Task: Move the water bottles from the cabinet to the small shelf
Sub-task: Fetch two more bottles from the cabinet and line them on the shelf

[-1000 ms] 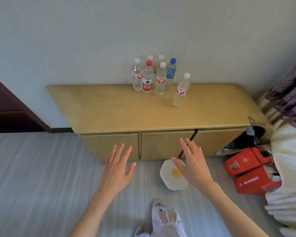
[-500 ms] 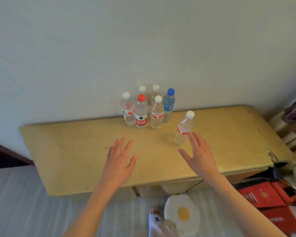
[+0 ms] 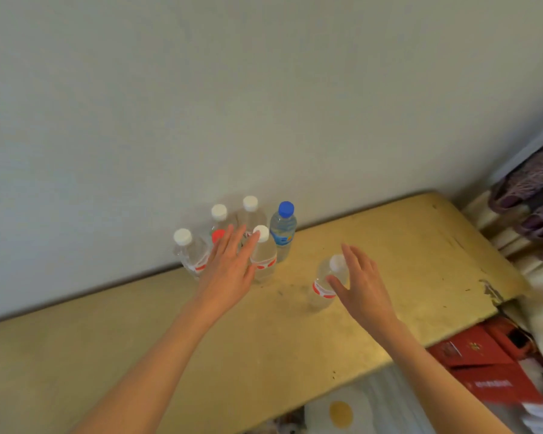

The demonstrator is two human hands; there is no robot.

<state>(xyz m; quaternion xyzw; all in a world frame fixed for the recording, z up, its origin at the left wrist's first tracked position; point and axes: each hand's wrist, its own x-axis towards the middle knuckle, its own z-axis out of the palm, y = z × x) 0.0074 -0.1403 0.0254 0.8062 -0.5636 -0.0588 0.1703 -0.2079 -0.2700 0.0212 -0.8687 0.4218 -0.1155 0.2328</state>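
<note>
No brand name can be read on any bottle; the print is too blurred. What shows is colour only: red-and-white bands on three of the clear plastic bottles, a blue-and-yellow label on the clear plastic bottle with the blue cap (image 3: 283,228), and white lettering, unreadable, on the red cardboard boxes (image 3: 483,368) on the floor past the right end of the long yellow wooden cabinet (image 3: 295,333).

Places here are given from the blue-capped bottle, which stands upright at the back of the cabinet top, against the pale wall. To its left stands a tight cluster: a white-capped bottle with a red band (image 3: 264,255) just beside it toward the front, two white-capped bottles (image 3: 250,204) (image 3: 219,213) behind along the wall, a red-capped bottle (image 3: 217,237) largely hidden by fingers, and a white-capped bottle with a red label (image 3: 190,252) farthest left. To the right and forward of the blue-capped bottle, apart from the cluster, a lone white-capped bottle with a red band (image 3: 325,286) stands upright.

The left hand (image 3: 229,267) reaches over the cluster, palm down, fingers straight and slightly spread, gripping nothing; its fingertips lie in front of the red cap. The right hand (image 3: 362,286) is spread wide beside the lone bottle, thumb in front of its shoulder, fingers behind its cap, not closed round it; contact cannot be told.
</note>
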